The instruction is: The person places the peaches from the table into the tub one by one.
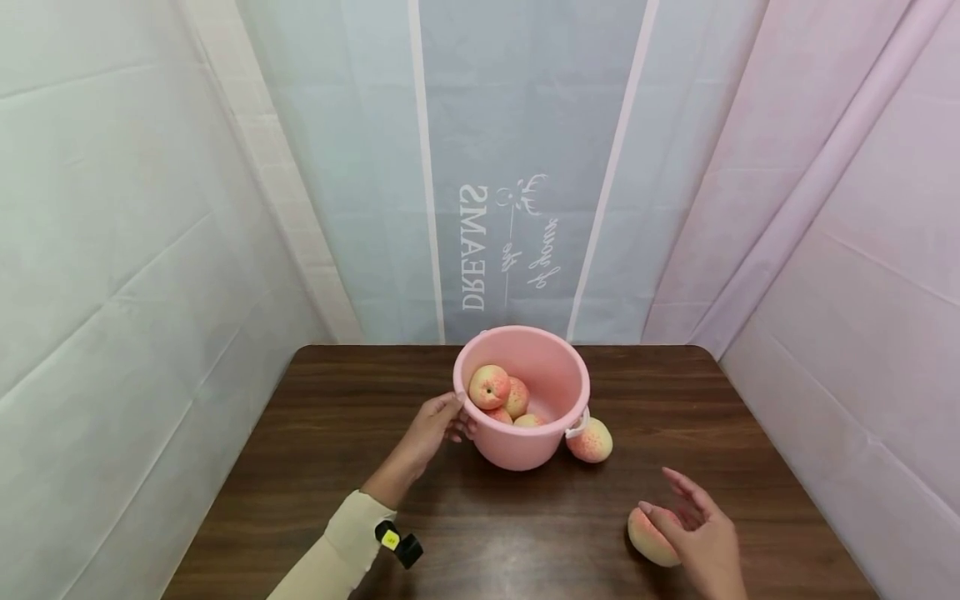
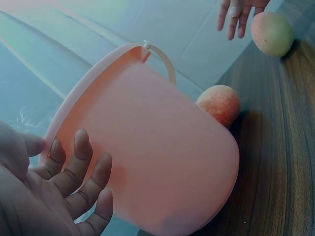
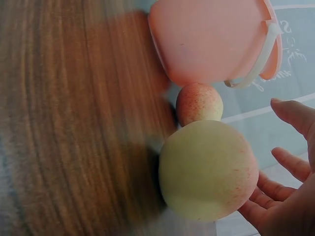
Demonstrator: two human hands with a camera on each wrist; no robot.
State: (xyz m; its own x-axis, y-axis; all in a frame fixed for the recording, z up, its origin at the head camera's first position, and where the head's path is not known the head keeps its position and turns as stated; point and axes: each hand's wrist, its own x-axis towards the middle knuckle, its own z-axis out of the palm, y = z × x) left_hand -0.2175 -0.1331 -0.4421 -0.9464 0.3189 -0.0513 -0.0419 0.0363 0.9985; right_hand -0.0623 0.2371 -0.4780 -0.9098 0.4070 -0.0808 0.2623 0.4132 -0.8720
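Observation:
A pink bucket (image 1: 517,450) stands upright on the table with several peaches (image 1: 490,387) inside. My left hand (image 1: 442,418) pinches its rim at the left side between thumb and forefinger; the other fingers (image 2: 82,147) curve loosely by the outer wall. One peach (image 1: 592,442) lies outside, close against the bucket's right side by the white handle (image 1: 577,425). Nearer me and to the right is another peach (image 3: 207,169) on the tabletop. Over it hovers my right hand (image 1: 701,529), thumb and fingers spread apart, not closed round the fruit.
The dark wooden table (image 1: 337,450) reaches back to a hanging grey-blue cloth (image 1: 525,125) with white lettering. Pale cloth walls rise on the left (image 1: 135,250) and right (image 1: 862,275).

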